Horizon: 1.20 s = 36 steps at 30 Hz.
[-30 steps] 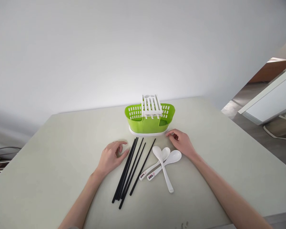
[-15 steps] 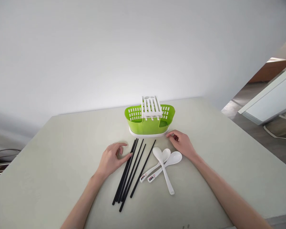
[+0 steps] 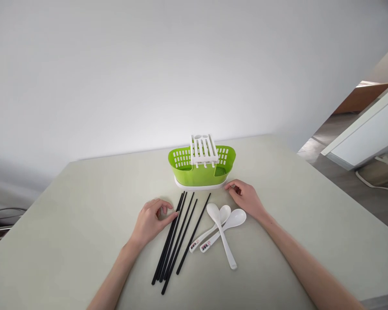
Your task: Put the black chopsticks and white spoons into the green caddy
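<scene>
Black chopsticks (image 3: pixel 179 247), white spoons (image 3: pixel 223 234) lie nearest me. My hands are apart: left hand (image 3: pixel 151 220) parted, thumb at chopsticks; right hand (image 3: pixel 245 198) loosely curled, gapped, beside green basket (image 3: pixel 200 175) behind. White rack (image 3: pixel 205 159) spans it.

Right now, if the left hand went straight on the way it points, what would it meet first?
Most likely the black chopsticks: the left hand points toward them, its thumb tip overlapping them in view, though contact is hard to tell.

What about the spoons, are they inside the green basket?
No, the white spoons lie on the table in front of the basket.
</scene>
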Each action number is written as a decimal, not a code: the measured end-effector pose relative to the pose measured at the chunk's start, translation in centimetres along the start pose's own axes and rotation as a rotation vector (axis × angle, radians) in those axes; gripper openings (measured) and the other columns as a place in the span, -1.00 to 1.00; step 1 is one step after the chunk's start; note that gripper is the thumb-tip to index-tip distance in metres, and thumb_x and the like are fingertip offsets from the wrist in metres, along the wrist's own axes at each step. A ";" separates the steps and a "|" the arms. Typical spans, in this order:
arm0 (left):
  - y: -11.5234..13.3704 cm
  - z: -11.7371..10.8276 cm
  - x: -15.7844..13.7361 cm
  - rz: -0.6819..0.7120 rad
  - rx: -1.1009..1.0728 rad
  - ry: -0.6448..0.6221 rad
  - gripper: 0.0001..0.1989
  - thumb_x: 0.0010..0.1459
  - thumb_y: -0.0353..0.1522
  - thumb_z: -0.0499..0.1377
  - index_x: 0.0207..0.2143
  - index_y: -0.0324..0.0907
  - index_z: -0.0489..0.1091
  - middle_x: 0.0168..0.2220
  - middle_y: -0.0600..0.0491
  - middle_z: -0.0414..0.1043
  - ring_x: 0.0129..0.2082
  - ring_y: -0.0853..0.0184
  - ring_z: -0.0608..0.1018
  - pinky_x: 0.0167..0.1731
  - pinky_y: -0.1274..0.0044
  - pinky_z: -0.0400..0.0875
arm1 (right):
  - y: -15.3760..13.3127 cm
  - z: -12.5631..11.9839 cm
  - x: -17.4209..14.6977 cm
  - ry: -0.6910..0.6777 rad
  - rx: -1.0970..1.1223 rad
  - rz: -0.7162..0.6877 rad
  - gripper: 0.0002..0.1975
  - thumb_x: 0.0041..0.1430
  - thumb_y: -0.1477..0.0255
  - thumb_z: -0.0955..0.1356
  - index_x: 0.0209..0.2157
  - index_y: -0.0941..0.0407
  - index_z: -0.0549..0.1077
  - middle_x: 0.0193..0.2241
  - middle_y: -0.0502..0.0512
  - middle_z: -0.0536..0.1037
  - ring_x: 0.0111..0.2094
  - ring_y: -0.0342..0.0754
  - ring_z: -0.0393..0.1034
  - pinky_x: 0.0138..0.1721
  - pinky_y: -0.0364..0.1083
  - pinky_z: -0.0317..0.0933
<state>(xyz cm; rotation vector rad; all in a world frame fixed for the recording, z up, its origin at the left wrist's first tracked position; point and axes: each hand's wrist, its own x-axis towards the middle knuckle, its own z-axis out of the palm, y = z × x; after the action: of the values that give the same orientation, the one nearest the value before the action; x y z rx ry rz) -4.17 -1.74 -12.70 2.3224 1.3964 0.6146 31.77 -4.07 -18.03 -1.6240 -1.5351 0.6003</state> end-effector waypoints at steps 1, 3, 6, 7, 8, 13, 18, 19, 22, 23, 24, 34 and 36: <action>0.0 0.0 0.0 -0.001 -0.001 0.000 -0.67 0.23 -0.03 0.28 -0.29 -0.10 0.52 -0.44 0.11 0.43 -0.47 0.37 0.39 -0.35 0.48 0.36 | 0.0 0.0 0.0 0.000 0.002 -0.004 -0.78 0.25 0.34 0.26 -0.27 0.01 0.56 -0.26 0.03 0.67 -0.42 -0.04 0.42 -0.30 -0.04 0.26; 0.0 -0.1 0.0 0.001 -0.009 0.001 -0.67 0.24 -0.03 0.28 -0.28 -0.10 0.53 -0.43 0.10 0.44 -0.47 0.37 0.39 -0.34 0.48 0.36 | 0.0 0.0 0.0 -0.006 0.006 -0.007 -0.77 0.25 0.34 0.26 -0.27 0.01 0.56 -0.25 0.03 0.67 -0.41 -0.04 0.42 -0.29 -0.03 0.26; 0.0 -0.1 0.0 0.007 -0.022 -0.005 -0.67 0.25 -0.03 0.27 -0.29 -0.10 0.55 -0.42 0.08 0.47 -0.46 0.36 0.40 -0.34 0.48 0.37 | 0.1 0.1 0.0 -0.014 0.006 0.003 -0.77 0.26 0.33 0.26 -0.26 0.01 0.56 -0.26 0.03 0.67 -0.41 -0.04 0.42 -0.29 -0.03 0.26; 0.0 -0.1 0.0 0.009 -0.026 -0.009 -0.67 0.26 -0.03 0.27 -0.31 -0.10 0.56 -0.42 0.08 0.47 -0.46 0.36 0.40 -0.34 0.48 0.37 | 0.1 0.1 0.0 -0.014 0.007 0.005 -0.77 0.26 0.33 0.26 -0.27 0.01 0.56 -0.26 0.03 0.67 -0.41 -0.04 0.41 -0.30 -0.03 0.26; 0.0 -0.1 0.0 0.011 -0.030 -0.012 -0.67 0.26 -0.04 0.27 -0.32 -0.10 0.56 -0.42 0.07 0.48 -0.46 0.36 0.40 -0.34 0.48 0.37 | 0.2 0.1 0.0 -0.013 0.006 0.005 -0.77 0.26 0.34 0.26 -0.27 0.01 0.55 -0.26 0.04 0.67 -0.41 -0.04 0.41 -0.29 -0.03 0.26; -0.1 -0.2 0.0 0.000 -0.048 -0.020 -0.67 0.27 -0.04 0.27 -0.35 -0.10 0.58 -0.41 0.06 0.51 -0.46 0.36 0.41 -0.36 0.49 0.38 | 0.2 0.2 0.1 -0.015 0.010 -0.004 -0.77 0.26 0.34 0.26 -0.27 0.01 0.55 -0.24 0.03 0.67 -0.40 -0.04 0.42 -0.27 -0.02 0.27; -0.1 -0.4 0.0 -0.035 -0.046 -0.045 -0.68 0.26 -0.05 0.26 -0.33 -0.09 0.60 -0.39 0.06 0.53 -0.44 0.35 0.44 -0.35 0.48 0.40 | 0.3 0.3 0.1 -0.018 0.006 0.001 -0.78 0.25 0.33 0.27 -0.26 0.01 0.56 -0.26 0.03 0.67 -0.41 -0.04 0.41 -0.28 -0.03 0.27; 0.0 -0.4 0.0 -0.046 -0.043 -0.044 -0.68 0.26 -0.05 0.27 -0.33 -0.09 0.60 -0.38 0.06 0.53 -0.43 0.35 0.45 -0.34 0.48 0.40 | 0.3 0.3 0.1 -0.015 0.004 0.001 -0.78 0.25 0.33 0.27 -0.26 0.01 0.56 -0.27 0.03 0.67 -0.41 -0.04 0.41 -0.28 -0.03 0.27; 0.3 -0.4 -0.1 -0.083 -0.033 -0.032 -0.69 0.25 -0.07 0.27 -0.33 -0.09 0.59 -0.38 0.06 0.53 -0.42 0.34 0.48 -0.35 0.48 0.40 | 0.3 0.3 0.1 -0.004 -0.004 -0.007 -0.77 0.24 0.33 0.27 -0.27 0.02 0.56 -0.27 0.04 0.68 -0.41 -0.03 0.43 -0.28 -0.03 0.27; 0.4 -0.4 -0.1 -0.092 -0.027 -0.028 -0.70 0.25 -0.07 0.26 -0.33 -0.09 0.59 -0.38 0.06 0.53 -0.42 0.34 0.48 -0.36 0.48 0.41 | 0.3 0.3 0.1 -0.002 -0.008 -0.010 -0.77 0.24 0.33 0.27 -0.27 0.01 0.57 -0.27 0.04 0.68 -0.41 -0.03 0.43 -0.28 -0.03 0.27; 0.5 -0.4 -0.1 -0.097 -0.020 -0.024 -0.70 0.25 -0.07 0.27 -0.33 -0.09 0.59 -0.37 0.06 0.54 -0.42 0.34 0.49 -0.35 0.48 0.41 | 0.3 0.3 0.1 -0.001 -0.013 -0.014 -0.77 0.24 0.33 0.27 -0.27 0.01 0.57 -0.28 0.04 0.68 -0.41 -0.03 0.44 -0.28 -0.03 0.27; 0.5 -0.9 -0.4 -0.087 0.004 -0.038 -0.77 0.20 -0.14 0.27 -0.30 -0.08 0.59 -0.35 0.06 0.57 -0.38 0.31 0.57 -0.33 0.47 0.47 | 0.7 0.4 0.0 0.003 -0.024 -0.023 -0.77 0.24 0.34 0.27 -0.26 0.00 0.58 -0.29 0.03 0.68 -0.42 -0.02 0.44 -0.30 -0.03 0.27; 0.4 -0.8 -0.5 -0.078 0.005 -0.032 -0.79 0.19 -0.15 0.28 -0.29 -0.08 0.59 -0.36 0.06 0.57 -0.38 0.31 0.57 -0.32 0.47 0.47 | 0.7 0.4 0.0 0.002 -0.024 -0.020 -0.77 0.25 0.33 0.27 -0.26 0.01 0.58 -0.30 0.03 0.68 -0.42 -0.02 0.44 -0.30 -0.04 0.27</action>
<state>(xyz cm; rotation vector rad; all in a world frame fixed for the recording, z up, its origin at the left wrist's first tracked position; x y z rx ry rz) -4.50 -2.28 -11.89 2.2596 1.4679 0.5495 31.85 -3.94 -18.81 -1.6243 -1.5606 0.5708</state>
